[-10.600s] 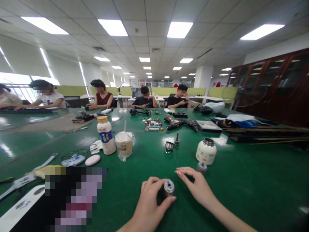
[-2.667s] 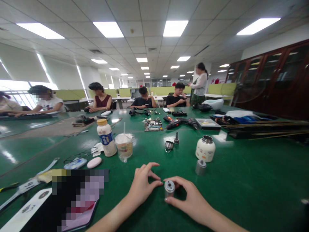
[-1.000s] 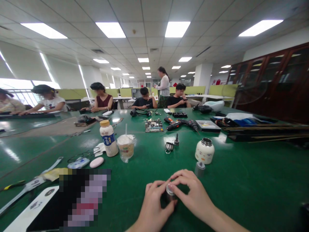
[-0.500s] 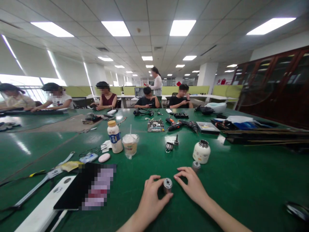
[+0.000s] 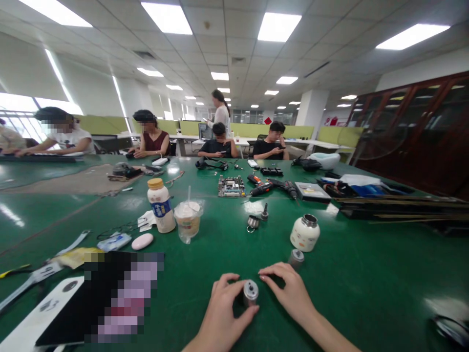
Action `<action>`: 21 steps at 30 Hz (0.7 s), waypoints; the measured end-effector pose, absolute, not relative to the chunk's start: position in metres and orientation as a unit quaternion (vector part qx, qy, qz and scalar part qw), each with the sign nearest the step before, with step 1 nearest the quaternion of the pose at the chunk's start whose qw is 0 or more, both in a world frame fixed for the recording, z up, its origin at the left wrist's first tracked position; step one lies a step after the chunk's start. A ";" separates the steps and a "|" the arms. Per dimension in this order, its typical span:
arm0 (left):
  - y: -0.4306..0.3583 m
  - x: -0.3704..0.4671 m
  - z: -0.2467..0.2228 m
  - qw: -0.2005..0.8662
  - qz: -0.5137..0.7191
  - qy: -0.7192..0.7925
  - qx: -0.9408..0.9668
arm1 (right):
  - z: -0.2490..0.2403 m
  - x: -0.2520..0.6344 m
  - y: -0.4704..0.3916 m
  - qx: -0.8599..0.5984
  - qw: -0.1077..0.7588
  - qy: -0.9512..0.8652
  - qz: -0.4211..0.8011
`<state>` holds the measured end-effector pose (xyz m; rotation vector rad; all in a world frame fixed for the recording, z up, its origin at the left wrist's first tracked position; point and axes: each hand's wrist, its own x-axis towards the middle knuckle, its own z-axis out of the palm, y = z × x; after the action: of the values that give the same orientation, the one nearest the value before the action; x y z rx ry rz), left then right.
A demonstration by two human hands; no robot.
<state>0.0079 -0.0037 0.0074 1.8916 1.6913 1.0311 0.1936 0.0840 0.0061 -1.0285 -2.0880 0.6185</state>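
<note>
My left hand (image 5: 227, 309) is closed around a small metal cylinder (image 5: 251, 292), thumb on the near side and fingers on the far side. The cylinder stands upright, with dark holes in its top face. Just right of it, my right hand (image 5: 287, 292) is in a pinch, thumb and index tips close together. Whatever those tips may hold is too small to make out. Behind the right hand stands a similar metal cylinder (image 5: 296, 258), and a cream-coloured flask without a lid (image 5: 305, 233) is just beyond that.
Farther back are a silver cup-like part (image 5: 252, 222), a circuit board (image 5: 231, 187) and power drills (image 5: 273, 188). A drink cup with a straw (image 5: 188, 220), a bottle (image 5: 161, 208) and a tablet-like device (image 5: 69, 298) are to the left. People sit across the green table (image 5: 351, 274).
My right thumb and index fingertips have come closer together. The left hand still holds the cylinder. The view has shifted, so the things on the left appear farther left.
</note>
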 end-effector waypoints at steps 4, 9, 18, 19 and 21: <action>-0.001 0.006 0.005 0.206 0.366 0.598 0.682 | 0.016 0.184 0.073 -0.383 0.435 -0.735 0.351; -0.002 0.006 0.009 0.215 0.368 0.587 0.689 | 0.025 0.172 0.055 -0.338 0.453 -0.699 0.439; -0.003 0.006 0.009 0.212 0.373 0.574 0.697 | 0.026 0.167 0.054 -0.306 0.440 -0.732 0.422; -0.003 0.006 0.010 0.213 0.373 0.573 0.698 | 0.025 0.168 0.054 -0.299 0.442 -0.737 0.415; -0.003 0.006 0.010 0.216 0.370 0.572 0.700 | 0.023 0.169 0.055 -0.282 0.450 -0.746 0.401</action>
<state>0.0060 -0.0026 0.0103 1.9387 1.5847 1.0247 0.1690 0.0553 0.0232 -0.6982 -1.8451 0.9920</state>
